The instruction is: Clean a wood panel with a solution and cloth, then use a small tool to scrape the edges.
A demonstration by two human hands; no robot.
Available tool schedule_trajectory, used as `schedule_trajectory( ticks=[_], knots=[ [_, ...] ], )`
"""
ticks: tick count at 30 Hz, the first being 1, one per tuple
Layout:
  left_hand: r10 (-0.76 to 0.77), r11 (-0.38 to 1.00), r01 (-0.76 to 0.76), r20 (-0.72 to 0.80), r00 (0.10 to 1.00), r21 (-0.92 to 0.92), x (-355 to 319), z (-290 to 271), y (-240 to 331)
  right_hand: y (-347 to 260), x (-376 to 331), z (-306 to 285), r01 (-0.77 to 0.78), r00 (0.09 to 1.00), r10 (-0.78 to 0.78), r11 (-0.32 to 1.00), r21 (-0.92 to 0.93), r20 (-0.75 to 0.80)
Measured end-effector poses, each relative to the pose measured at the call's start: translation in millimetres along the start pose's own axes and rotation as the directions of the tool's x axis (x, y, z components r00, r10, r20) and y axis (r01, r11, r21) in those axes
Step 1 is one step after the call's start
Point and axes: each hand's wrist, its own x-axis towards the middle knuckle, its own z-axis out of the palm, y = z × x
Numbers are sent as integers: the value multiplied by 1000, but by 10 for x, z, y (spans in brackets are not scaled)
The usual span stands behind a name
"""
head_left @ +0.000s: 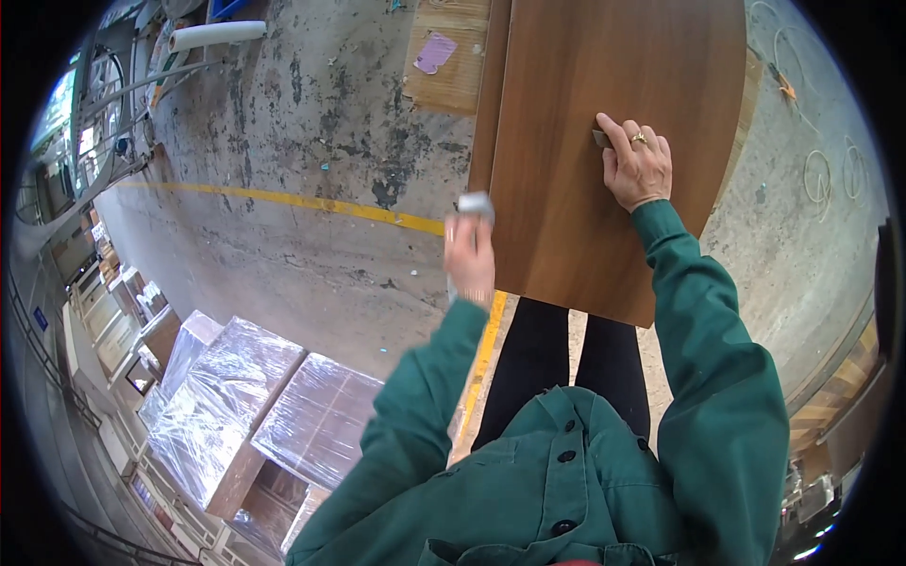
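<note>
A brown wood-grain panel (566,217) lies in front of me, seemingly on top of another board whose edge shows along its left side. My right hand (642,165), with a ring on one finger, rests on the panel's right half. Its fingers are closed round a small flat greyish piece (600,139), mostly hidden by the hand. Beside the panel's left edge, my left hand (470,255) is closed on a small whitish block-like thing (475,203). Motion smears it, and I cannot make out its kind.
Plastic-wrapped boxes (226,406) stand at the lower left. A yellow line (311,201) crosses the worn concrete floor. A purple scrap (435,54) lies on a wooden board at the far side. A white roll (217,36) lies far left; loose strapping (819,179) is at right.
</note>
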Motion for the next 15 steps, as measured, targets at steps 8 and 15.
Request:
schedule_trajectory(
  ticks=[8,15],
  knots=[
    [-7,1000,6,-74,997,-18,-192,4,-101,16,11,44,-6,1000,5,1000,-27,-26],
    [161,985,-166,-77,984,-55,943,320,481,1,52,39,23,998,-24,999,-29,-51]
  ],
)
